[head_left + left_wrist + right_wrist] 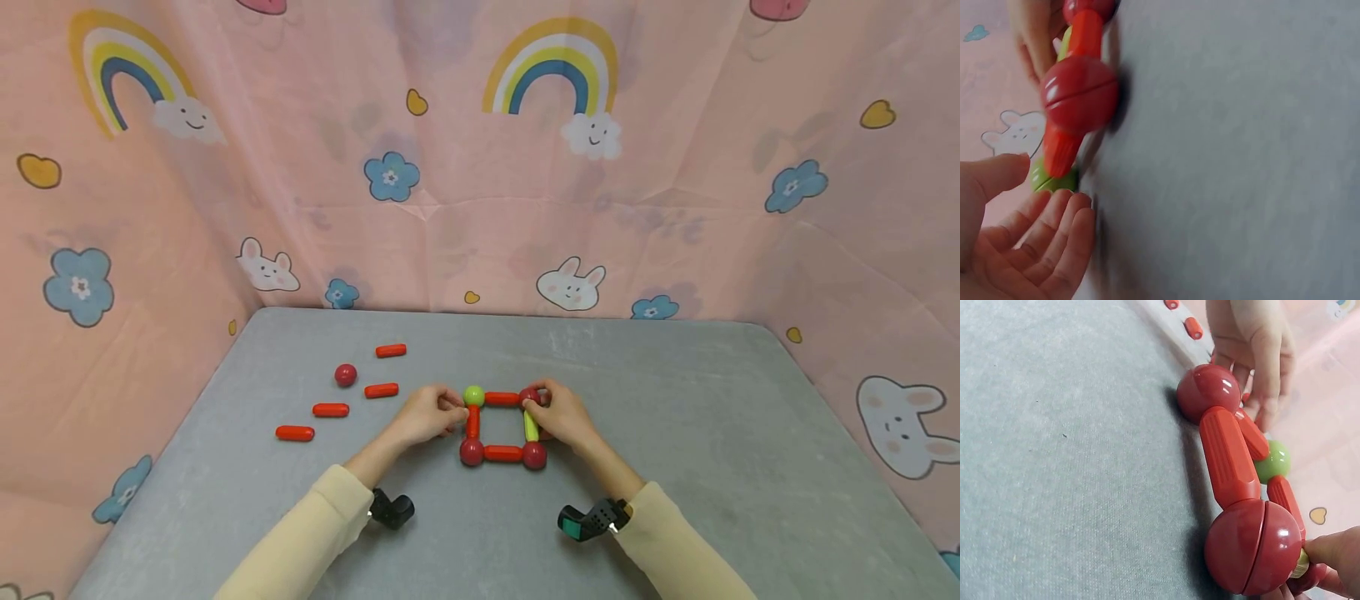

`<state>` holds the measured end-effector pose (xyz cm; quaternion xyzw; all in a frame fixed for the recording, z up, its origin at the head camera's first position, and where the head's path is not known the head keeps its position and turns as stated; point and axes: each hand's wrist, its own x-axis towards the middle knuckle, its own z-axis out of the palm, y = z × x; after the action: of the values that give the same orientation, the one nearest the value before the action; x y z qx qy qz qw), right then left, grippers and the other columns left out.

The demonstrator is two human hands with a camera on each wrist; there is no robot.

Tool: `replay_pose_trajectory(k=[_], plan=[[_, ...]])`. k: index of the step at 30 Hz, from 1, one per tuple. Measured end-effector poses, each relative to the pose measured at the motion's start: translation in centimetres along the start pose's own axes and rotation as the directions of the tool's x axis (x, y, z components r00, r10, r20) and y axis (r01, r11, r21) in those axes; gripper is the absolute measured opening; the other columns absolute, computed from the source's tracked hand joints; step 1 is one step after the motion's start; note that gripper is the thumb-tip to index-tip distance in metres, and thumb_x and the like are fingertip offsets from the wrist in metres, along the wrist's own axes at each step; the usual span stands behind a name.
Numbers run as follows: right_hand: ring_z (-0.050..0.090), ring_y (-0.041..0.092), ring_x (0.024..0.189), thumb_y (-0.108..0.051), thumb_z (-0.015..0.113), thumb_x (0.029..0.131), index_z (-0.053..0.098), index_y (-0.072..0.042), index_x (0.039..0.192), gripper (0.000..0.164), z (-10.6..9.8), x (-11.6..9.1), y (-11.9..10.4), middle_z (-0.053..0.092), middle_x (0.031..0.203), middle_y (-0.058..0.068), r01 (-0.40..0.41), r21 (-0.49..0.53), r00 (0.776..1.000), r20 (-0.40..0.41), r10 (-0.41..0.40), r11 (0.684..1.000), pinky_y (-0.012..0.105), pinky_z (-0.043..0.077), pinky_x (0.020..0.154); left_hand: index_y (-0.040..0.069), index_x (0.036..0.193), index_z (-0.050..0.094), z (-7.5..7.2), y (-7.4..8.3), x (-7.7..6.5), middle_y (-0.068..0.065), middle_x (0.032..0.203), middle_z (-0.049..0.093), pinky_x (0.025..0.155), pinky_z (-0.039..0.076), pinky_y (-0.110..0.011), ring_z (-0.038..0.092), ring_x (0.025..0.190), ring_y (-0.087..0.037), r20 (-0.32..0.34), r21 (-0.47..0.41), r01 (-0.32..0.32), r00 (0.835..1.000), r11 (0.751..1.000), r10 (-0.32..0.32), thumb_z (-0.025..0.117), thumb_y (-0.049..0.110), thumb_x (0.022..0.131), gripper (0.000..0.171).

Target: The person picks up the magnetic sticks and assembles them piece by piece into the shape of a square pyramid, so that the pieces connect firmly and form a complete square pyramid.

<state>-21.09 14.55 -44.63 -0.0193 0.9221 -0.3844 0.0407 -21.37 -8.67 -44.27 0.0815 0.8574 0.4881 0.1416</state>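
A square frame of toy rods and balls lies on the table between the hands. Its corners are a green ball at back left and red balls, one at front left, one at front right. Three sides are red rods; the right side is a yellow-green rod. My right hand pinches the back right red ball between thumb and fingers. Beside the left red rod, my left hand has its thumb and fingers spread apart, fingertips close to the green ball.
Left of the frame lie several loose red rods and a single red ball. A grey cloth covers the table. A pink printed curtain hangs behind it and along both sides.
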Motion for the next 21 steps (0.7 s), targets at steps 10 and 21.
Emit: replay_pose_trajectory(k=[10,21], plan=[[0.050,0.022,0.078,-0.020,0.063,0.085,0.058,-0.002,0.112,0.033,0.0,0.1,0.0,0.056,0.089,0.011,0.009,-0.010,1.000,-0.009,-0.009,1.000,0.028,0.041,0.062,0.007,0.100,0.066,-3.3,0.0,-0.2,0.000,0.090,0.066,0.074,0.050,-0.032,0.061,0.086,-0.017,-0.217,0.194,-0.142,0.959,0.971,0.184,0.068,0.018,0.082,0.021],[0.050,0.022,0.078,-0.020,0.063,0.085,0.058,-0.002,0.113,0.033,0.1,0.0,0.0,0.056,0.089,0.011,0.009,-0.023,1.000,-0.013,-0.009,1.000,0.028,0.041,0.062,0.006,0.106,0.067,-6.8,-1.9,-0.7,-0.008,0.108,0.065,0.087,0.046,-0.041,0.058,0.102,-0.026,-0.339,0.224,-0.104,0.924,0.969,0.178,0.069,0.020,0.082,0.028]])
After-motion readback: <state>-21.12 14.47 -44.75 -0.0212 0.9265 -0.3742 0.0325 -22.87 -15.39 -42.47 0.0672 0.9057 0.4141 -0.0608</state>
